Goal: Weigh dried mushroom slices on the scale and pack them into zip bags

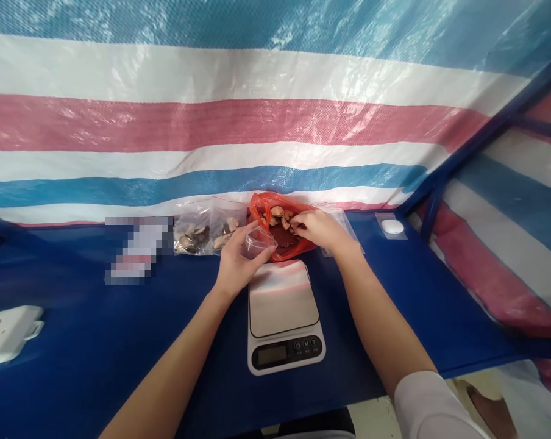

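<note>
My left hand is wrapped round a small clear plastic cup, tilted beside the near left edge of an open red plastic bag. Inside the bag lie pale brown dried slices that look like mushroom. My right hand reaches into the bag from the right, its thumb and fingers pinched together among the slices; what lies between the fingertips is too small to make out. Just in front of the bag is a white kitchen scale with a bare metal plate and a dark display.
Clear bags of dried pieces lie left of the red bag. Another clear bag is partly behind my right hand. A white round object sits far right on the blue table. A white power strip is at left; striped sheeting rises behind.
</note>
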